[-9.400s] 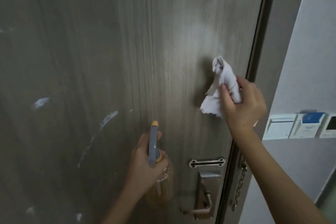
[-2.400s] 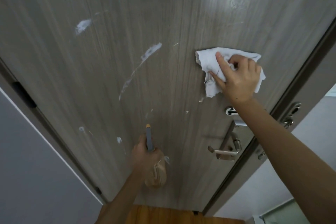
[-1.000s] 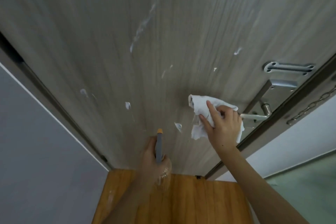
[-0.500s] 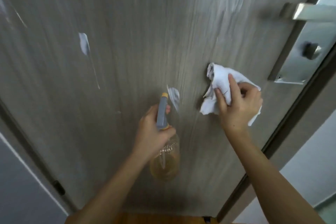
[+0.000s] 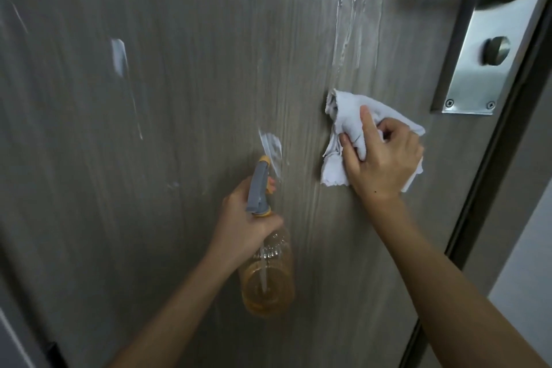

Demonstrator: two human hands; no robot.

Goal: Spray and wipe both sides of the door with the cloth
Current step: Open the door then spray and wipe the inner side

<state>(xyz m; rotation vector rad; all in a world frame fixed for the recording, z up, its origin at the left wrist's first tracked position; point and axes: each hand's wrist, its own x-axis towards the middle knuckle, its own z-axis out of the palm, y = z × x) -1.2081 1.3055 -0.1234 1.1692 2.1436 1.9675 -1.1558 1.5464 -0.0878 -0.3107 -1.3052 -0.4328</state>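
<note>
Door [image 5: 185, 98], one cloth [image 5: 346, 119], one bottle [image 5: 268, 278]

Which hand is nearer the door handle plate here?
Right. The right hand, pressing the cloth on the door, sits just below-left of the handle plate. The left hand, gripping the spray bottle, is farther left and lower.

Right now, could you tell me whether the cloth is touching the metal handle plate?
Apart. The head view shows bare door between the cloth under the right hand and the handle plate.
</note>
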